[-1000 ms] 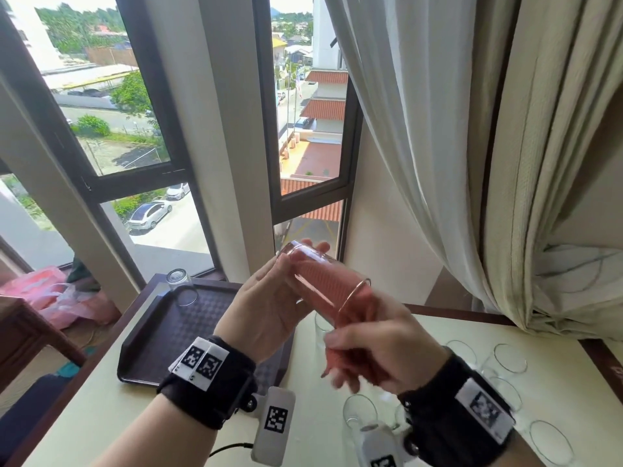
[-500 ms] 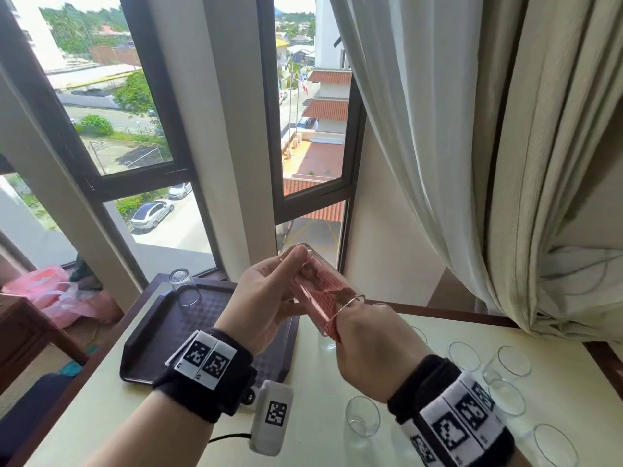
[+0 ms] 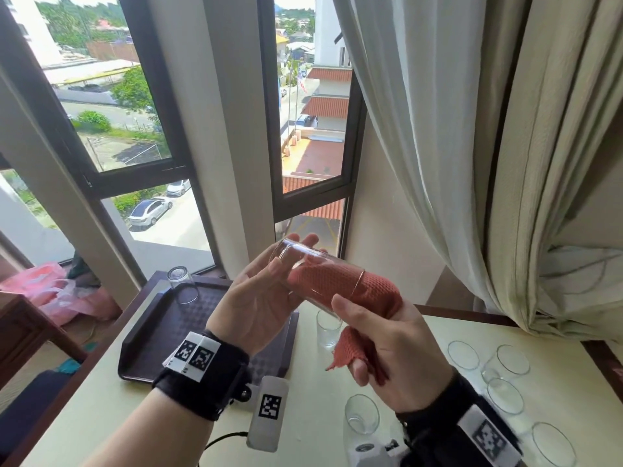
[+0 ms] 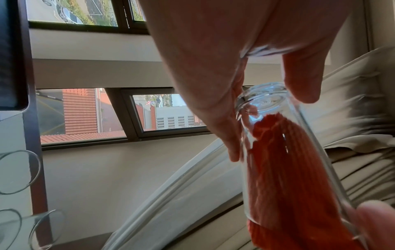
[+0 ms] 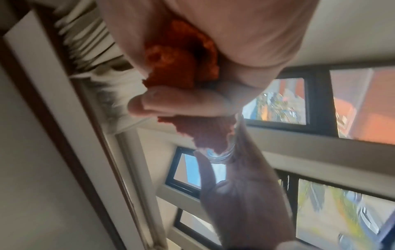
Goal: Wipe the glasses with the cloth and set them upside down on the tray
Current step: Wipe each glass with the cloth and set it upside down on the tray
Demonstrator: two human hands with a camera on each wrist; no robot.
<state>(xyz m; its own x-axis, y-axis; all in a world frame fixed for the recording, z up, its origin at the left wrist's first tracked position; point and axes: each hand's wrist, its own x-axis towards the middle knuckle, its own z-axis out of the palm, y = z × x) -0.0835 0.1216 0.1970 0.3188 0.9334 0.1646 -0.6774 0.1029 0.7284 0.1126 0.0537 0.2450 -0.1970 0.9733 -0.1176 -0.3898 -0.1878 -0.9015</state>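
Note:
A clear glass lies tilted in the air over the table, its base up and away from me. My left hand holds it near the base, thumb on one side and fingers on the other. A red waffle cloth is stuffed into the glass through its mouth. My right hand grips the cloth, with fingers wrapped in it pushed into the mouth and a loose corner in the palm. One glass stands upside down at the far left corner of the dark tray.
Several upright glasses stand on the cream table: one beside the tray, one near me, a group at the right. A window lies behind and a curtain hangs at the right. The table's wooden edge runs along the wall.
The right hand has turned, palm side now up, with the cloth twisting inside the glass. The left hand's grip has shifted toward the base. The glass stays at about the same height.

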